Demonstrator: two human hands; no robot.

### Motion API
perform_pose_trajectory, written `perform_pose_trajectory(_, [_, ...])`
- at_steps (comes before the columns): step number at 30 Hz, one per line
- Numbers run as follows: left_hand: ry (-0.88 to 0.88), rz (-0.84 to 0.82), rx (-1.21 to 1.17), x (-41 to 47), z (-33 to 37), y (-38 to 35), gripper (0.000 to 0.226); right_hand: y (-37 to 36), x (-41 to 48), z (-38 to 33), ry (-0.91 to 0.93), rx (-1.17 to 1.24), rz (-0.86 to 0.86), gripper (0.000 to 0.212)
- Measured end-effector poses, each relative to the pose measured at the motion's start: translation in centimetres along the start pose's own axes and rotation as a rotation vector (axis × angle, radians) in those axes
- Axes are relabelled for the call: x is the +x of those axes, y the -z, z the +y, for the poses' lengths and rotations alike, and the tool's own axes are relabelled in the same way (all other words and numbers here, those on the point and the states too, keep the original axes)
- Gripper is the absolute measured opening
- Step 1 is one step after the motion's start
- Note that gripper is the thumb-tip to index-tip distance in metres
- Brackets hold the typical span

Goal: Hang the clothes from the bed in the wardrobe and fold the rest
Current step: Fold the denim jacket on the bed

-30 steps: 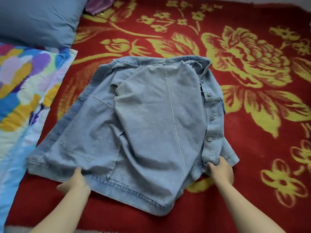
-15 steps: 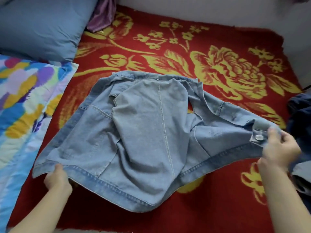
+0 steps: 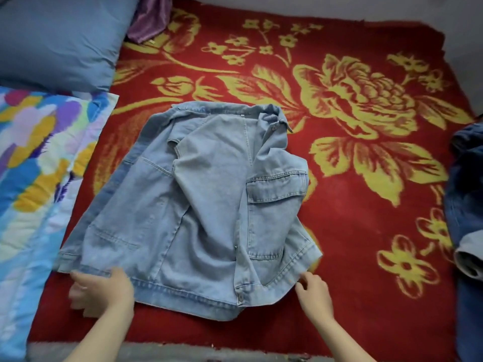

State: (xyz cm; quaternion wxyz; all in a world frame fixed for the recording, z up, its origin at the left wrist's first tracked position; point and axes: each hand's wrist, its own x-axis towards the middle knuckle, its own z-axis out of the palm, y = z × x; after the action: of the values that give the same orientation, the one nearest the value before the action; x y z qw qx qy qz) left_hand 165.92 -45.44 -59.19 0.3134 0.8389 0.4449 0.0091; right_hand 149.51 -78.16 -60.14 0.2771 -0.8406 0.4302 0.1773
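A light-blue denim jacket [image 3: 209,205] lies flat on the red and yellow floral blanket [image 3: 366,205], collar away from me. Its right front panel, with a chest pocket [image 3: 274,189], is laid over the body. My left hand [image 3: 102,291] grips the hem's near-left corner, thumb on top of the cloth; the hand is blurred. My right hand [image 3: 313,288] is at the near-right hem. Its fingertips touch the edge, loosely curled, with no cloth held between them.
A blue pillow [image 3: 60,40] and a multicoloured quilt [image 3: 39,165] lie at the left. Purple cloth [image 3: 149,19] sits at the far edge. Dark denim clothes [image 3: 467,205] are piled at the right edge. A wall runs behind the bed.
My right hand swung the jacket's right front panel out to the right, then laid it back over the body and let go. My left hand stayed at the left hem.
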Motion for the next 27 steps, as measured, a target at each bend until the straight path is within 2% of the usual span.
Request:
perform_pose_trajectory(3, [-0.329, -0.208, 0.108, -5.0, 0.2, -1.8, 0.069, 0.8, 1.2, 2.1, -0.085, -0.136, 0.041, 0.051])
perform_pose_trajectory(5, [-0.496, -0.444, 0.202, -8.4, 0.0, -3.6, 0.067, 1.4, 2.2, 3.2, -0.103, -0.195, 0.039, 0.063])
perform_pose_trajectory(7, [-0.582, -0.689, 0.267, -11.6, -0.8, -5.3, 0.065, 1.6, 3.2, 3.7, -0.083, -0.209, 0.036, 0.069])
perform_pose_trajectory(9, [-0.537, -0.853, 0.284, -14.1, -1.4, -6.7, 0.068, 1.7, 4.3, 3.6, -0.041, -0.214, 0.052, 0.073])
perform_pose_trajectory(12, [-0.273, -0.982, 0.156, -16.3, -1.7, -8.1, 0.07, 1.9, 6.5, 3.0, -0.013, -0.261, 0.086, 0.076])
perform_pose_trajectory(16, [-0.13, -0.993, 0.076, -17.0, -2.0, -9.3, 0.065, 2.3, 8.9, 3.0, 0.057, -0.09, 0.092, 0.038])
perform_pose_trajectory(18, [-0.064, -0.96, -0.013, -16.7, -1.8, -9.3, 0.055, 2.9, 8.5, 3.1, 0.128, -0.056, 0.226, 0.028])
perform_pose_trajectory(22, [-0.102, -0.926, -0.144, -15.8, -0.6, -8.0, 0.03, 5.8, 4.9, 6.3, 0.342, -0.112, 0.663, 0.023])
perform_pose_trajectory(24, [-0.123, -1.028, -0.155, -16.1, 0.0, -7.2, 0.034, 7.2, 2.2, 10.1, 0.336, -0.173, 0.698, 0.025])
perform_pose_trajectory(27, [-0.244, -1.192, -0.032, -17.8, -0.2, -6.8, 0.038, 6.7, -2.8, 15.7, 0.217, -0.298, 0.598, 0.027])
